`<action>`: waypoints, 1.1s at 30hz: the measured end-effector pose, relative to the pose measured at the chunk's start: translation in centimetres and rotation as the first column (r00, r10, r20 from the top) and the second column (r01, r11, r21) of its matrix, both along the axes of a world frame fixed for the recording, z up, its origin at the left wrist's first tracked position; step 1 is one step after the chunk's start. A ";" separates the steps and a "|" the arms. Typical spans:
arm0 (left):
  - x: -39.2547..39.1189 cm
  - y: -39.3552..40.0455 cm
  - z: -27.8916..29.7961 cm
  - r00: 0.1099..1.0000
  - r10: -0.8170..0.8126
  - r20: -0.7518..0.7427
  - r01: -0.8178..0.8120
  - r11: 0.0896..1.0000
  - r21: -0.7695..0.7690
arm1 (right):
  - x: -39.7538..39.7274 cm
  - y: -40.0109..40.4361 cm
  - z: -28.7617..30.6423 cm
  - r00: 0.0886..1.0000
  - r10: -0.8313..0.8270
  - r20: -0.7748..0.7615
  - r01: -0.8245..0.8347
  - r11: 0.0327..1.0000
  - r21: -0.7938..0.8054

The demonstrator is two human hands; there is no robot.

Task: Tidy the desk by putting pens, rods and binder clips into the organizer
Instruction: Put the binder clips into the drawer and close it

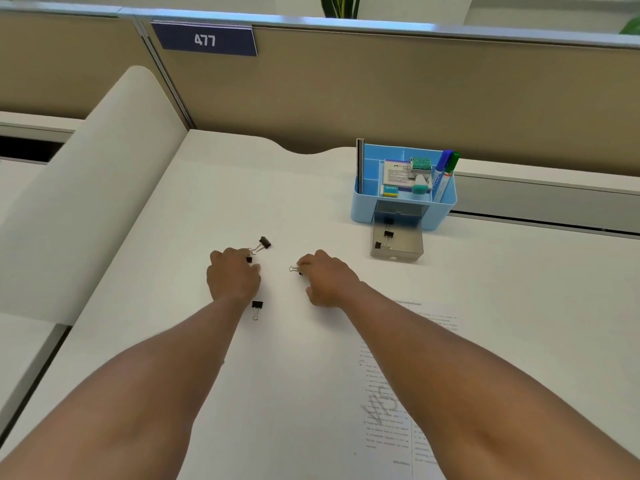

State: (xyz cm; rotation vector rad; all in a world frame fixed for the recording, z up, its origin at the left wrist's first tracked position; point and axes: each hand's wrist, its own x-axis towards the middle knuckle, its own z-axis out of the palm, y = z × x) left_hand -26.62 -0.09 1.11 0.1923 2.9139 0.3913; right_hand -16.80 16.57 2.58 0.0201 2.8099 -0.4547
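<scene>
Both hands sit low on the white desk (pixel 311 188) at the centre of the frame, each working its own binder clip, so two can be gathered in one pass. The left hand (pixel 232 277) has its fingers curled down over a clip (pixel 249 259) whose black body just peeks out past the fingertips; it looks like a pinch, though the hand hides most of the clip. The right hand (pixel 327 278) curls its fingers round another clip (pixel 295 270), the wire handles jutting out to the left of the fingertips.

Two clips lie loose on the desk: one (pixel 264 243) just above the left hand, toward the upper middle, and one (pixel 256 308) just below that hand, beside the wrist. They are close enough that the same hand could take them next.

The blue organizer (pixel 363 206) stands at the right of centre, against the back edge of the desk. Its small grey drawer (pixel 398 249) is pulled out toward the camera, and a few clips (pixel 387 235) already lie in it, which I judge to be where the rest belong. Markers (pixel 445 171) stand upright in its right compartment, so the pens seem done; dark rods (pixel 360 166) stand at its left edge
</scene>
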 end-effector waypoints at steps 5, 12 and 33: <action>0.8 0.2 0.0 0.999 0.036 -0.008 -0.035 0.999 0.021 | 0.3 -0.1 0.6 0.998 -0.063 -0.031 0.065 0.995 0.070; 2.1 0.9 -0.7 0.999 0.006 0.037 -0.012 0.986 0.166 | 1.1 0.3 0.5 0.985 -0.170 0.038 0.167 0.984 0.065; 3.8 4.5 -1.2 0.975 -0.067 0.213 -0.052 0.860 0.507 | 1.3 0.8 0.1 0.892 -0.444 0.082 0.451 0.869 -0.204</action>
